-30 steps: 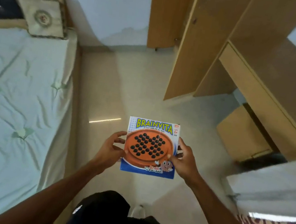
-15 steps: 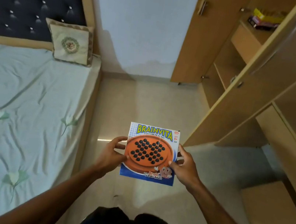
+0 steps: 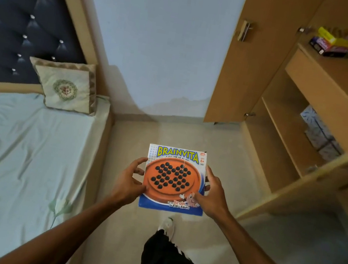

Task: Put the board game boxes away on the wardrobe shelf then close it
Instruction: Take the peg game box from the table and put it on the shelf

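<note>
Both hands hold the Brainvita box [image 3: 175, 179] flat and face-up at waist level over the floor [image 3: 168, 135]. The left hand [image 3: 130, 180] forms a grip pinching the box's left edge, thumb on the lid. The right hand [image 3: 212, 195] pinches the right edge likewise.

Change since one second ago: the view has risen and the person has stepped forward. Up and to the right of the grip, the open wardrobe [image 3: 305, 134] now shows its upper shelf [image 3: 346, 74], which carries other game boxes [image 3: 344, 45]. The open door [image 3: 246, 56] stands beyond the grip. The bed [image 3: 20, 148] lies to the left.

Judgement: the carry is nearly complete; lifting the box onto that shelf is next, and the door remains to be closed.
</note>
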Available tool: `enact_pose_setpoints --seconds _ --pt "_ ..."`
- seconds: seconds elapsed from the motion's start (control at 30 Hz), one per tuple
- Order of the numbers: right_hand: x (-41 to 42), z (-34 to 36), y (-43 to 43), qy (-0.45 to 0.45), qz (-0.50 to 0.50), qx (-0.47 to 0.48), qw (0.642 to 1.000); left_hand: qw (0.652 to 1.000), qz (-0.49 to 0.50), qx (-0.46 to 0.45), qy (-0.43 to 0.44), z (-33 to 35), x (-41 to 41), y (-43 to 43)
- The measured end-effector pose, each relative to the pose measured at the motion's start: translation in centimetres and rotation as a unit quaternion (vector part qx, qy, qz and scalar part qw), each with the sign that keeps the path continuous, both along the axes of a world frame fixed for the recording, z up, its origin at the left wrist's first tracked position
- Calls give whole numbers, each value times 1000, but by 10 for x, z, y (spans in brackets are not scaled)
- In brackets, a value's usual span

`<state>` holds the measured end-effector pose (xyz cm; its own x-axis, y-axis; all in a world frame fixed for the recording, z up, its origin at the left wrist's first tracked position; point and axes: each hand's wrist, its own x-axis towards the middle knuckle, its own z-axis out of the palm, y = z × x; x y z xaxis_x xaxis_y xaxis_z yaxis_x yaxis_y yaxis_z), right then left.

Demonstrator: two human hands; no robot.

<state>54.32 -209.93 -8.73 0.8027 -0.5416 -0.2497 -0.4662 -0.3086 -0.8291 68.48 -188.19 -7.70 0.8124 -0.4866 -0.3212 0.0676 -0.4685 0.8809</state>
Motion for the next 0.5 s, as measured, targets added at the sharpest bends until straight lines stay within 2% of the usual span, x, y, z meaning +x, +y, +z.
enact_pose_setpoints --seconds 0.17,0.37,0.5 --pt "105 3 -74 12 32 -40 999 999 -32 19 -16 7 102 -69" --pt "195 11 -167 2 10 -56 998 999 -43 21 -16 10 199 -166" --pt "246 9 -240 5 -41 -49 998 997 -69 25 -22 3 264 -248"
